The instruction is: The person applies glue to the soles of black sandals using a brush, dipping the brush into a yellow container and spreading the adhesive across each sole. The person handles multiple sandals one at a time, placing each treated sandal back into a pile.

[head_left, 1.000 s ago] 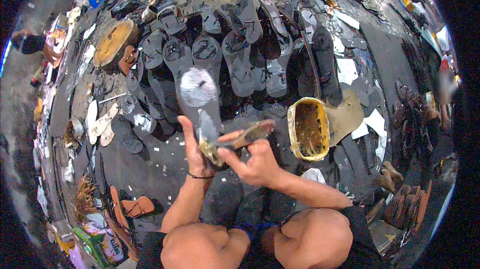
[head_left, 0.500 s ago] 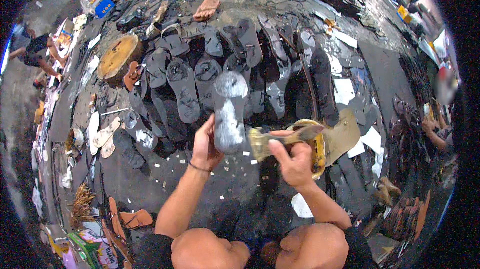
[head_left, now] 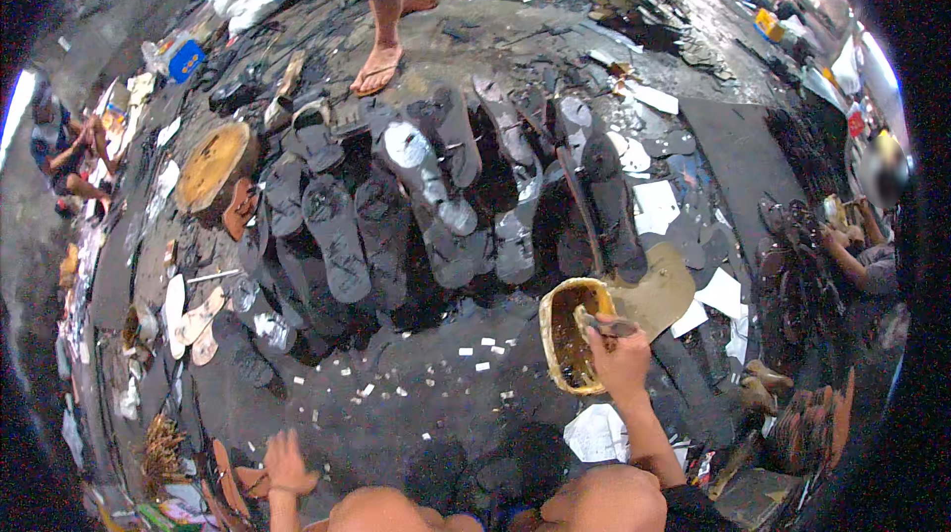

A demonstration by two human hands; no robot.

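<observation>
Markings [head_left: 186,64] show on blue box [head_left: 179,53]; right hand [head_left: 622,362] holds brush [head_left: 618,328].

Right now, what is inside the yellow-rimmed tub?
Brown, dark-flecked residue shows inside the tub. The right hand holds a brush at its opening. They cover part of its right side; what lies beneath them cannot be seen.

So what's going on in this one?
A person's right hand holds a brush at the mouth of a yellowish tub. The left hand, blurred, looks empty, near some brown sandals. Dark sandal soles lie overlapping in front, some with shiny pale patches. Beyond them, another person's foot is on the ground.
</observation>
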